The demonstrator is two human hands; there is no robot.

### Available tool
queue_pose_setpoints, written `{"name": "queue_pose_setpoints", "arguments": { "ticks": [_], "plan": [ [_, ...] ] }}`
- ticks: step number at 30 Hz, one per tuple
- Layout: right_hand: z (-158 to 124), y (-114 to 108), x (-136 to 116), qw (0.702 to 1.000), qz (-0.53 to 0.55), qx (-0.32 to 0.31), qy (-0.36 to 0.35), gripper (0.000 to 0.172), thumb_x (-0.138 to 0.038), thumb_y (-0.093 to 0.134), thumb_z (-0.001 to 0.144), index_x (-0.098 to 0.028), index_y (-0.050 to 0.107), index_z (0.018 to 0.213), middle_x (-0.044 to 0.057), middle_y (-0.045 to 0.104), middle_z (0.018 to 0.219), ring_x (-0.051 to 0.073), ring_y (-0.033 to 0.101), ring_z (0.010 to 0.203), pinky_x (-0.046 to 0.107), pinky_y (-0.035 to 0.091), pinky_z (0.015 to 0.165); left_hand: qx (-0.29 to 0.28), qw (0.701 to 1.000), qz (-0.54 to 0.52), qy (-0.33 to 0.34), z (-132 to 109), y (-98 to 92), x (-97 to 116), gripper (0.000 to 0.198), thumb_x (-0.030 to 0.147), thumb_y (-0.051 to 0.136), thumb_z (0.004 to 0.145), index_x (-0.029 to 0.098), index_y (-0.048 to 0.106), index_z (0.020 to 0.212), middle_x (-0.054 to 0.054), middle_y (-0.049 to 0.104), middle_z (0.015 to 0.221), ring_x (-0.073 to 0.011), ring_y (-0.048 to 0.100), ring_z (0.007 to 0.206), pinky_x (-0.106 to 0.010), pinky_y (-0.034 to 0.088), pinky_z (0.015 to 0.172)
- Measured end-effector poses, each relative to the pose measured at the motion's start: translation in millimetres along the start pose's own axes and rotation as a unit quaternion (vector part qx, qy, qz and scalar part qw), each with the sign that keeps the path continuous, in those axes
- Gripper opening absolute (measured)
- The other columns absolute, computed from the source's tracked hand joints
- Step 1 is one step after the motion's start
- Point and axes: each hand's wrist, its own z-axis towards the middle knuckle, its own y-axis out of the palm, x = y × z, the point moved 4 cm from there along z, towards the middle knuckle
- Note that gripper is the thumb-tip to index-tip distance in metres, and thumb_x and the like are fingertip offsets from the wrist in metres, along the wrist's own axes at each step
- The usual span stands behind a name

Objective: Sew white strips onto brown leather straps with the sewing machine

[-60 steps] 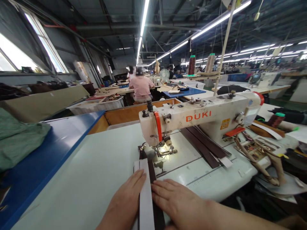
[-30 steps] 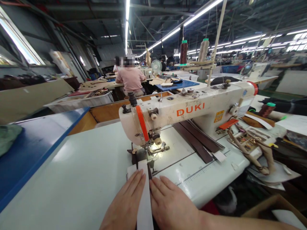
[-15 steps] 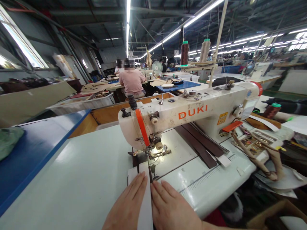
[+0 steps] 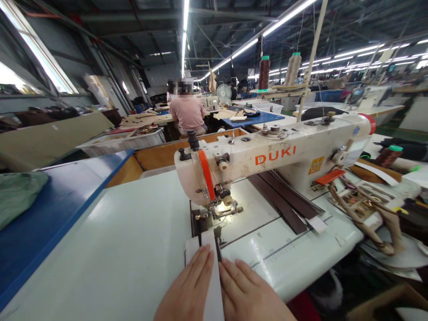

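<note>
My left hand (image 4: pixel 189 285) lies flat with fingers stretched out over a long white strip (image 4: pixel 213 285), its fingertips near the strip's far end. Beside it, my right hand (image 4: pixel 249 292) presses its outstretched fingers along the strip's right edge, where a narrow dark strip (image 4: pixel 219 254) shows. Another short white piece (image 4: pixel 191 248) lies left of the strip, partly under my left hand. Just beyond the strip's end stands the lit presser foot (image 4: pixel 227 210) of a white sewing machine (image 4: pixel 240 154). What lies under my palms is hidden.
Dark brown strips (image 4: pixel 281 200) lie under the machine arm. To the right is a tray of small parts (image 4: pixel 368 209) with tan straps. A blue table (image 4: pixel 67 200) adjoins on the left. Ahead, a person in a pink shirt (image 4: pixel 187 111) sits facing away.
The view has turned slightly left, so the scene sits farther right. My hands and the white strip lie slightly farther back from the presser foot.
</note>
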Motion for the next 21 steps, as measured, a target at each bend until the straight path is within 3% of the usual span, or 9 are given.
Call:
{"name": "queue_pose_setpoints", "arguments": {
  "ticks": [3,6,10,15,21],
  "plan": [
    [20,-5,8,0.997,0.048,-0.065,0.007,0.039,-0.024,0.047,0.094,0.0,0.059,0.122,0.021,0.06,0.126,0.027,0.057,0.117,0.038,0.045,0.101,-0.003,1.0,0.002,-0.03,-3,15.2,-11,0.076,0.003,0.033,0.079,0.005,0.006,0.15,-0.014,0.064,0.125,-0.021,0.061,0.113,-0.03,0.051,0.093],
    [31,-10,13,0.996,0.052,-0.073,0.015,0.039,-0.025,0.047,0.094,0.0,0.061,0.12,0.02,0.06,0.127,0.028,0.057,0.116,0.038,0.045,0.101,-0.017,0.999,0.001,-0.032,1,21.8,-19,0.073,0.002,0.032,0.079,0.009,0.014,0.149,-0.013,0.064,0.125,-0.0198,0.063,0.111,-0.03,0.052,0.092],
    [31,-13,16,0.998,0.039,-0.051,0.006,0.039,-0.026,0.042,0.096,-0.001,0.063,0.117,0.018,0.062,0.125,0.027,0.057,0.116,0.037,0.044,0.101,-0.009,1.0,0.004,-0.012,11,16.2,-22,0.067,0.001,0.032,0.079,0.008,0.025,0.145,-0.013,0.066,0.122,-0.0188,0.064,0.109,-0.028,0.052,0.091],
    [27,-16,22,0.997,0.063,-0.025,-0.021,0.031,-0.029,0.046,0.096,-0.008,0.064,0.111,0.011,0.065,0.12,0.024,0.055,0.114,0.034,0.043,0.101,0.001,1.0,-0.001,-0.01,14,16.2,-22,0.066,0.0,0.03,0.08,0.007,0.024,0.145,-0.013,0.067,0.119,-0.0192,0.065,0.108,-0.029,0.053,0.089],
    [22,-19,26,0.992,0.083,0.085,-0.048,0.023,-0.027,0.046,0.098,-0.015,0.065,0.091,0.004,0.07,0.101,0.018,0.06,0.094,0.028,0.049,0.084,-0.006,1.0,0.016,0.006,13,13.2,-21,0.067,0.004,0.029,0.081,0.005,0.018,0.147,-0.015,0.065,0.122,-0.0211,0.065,0.108,-0.031,0.055,0.085]
  ]
}}
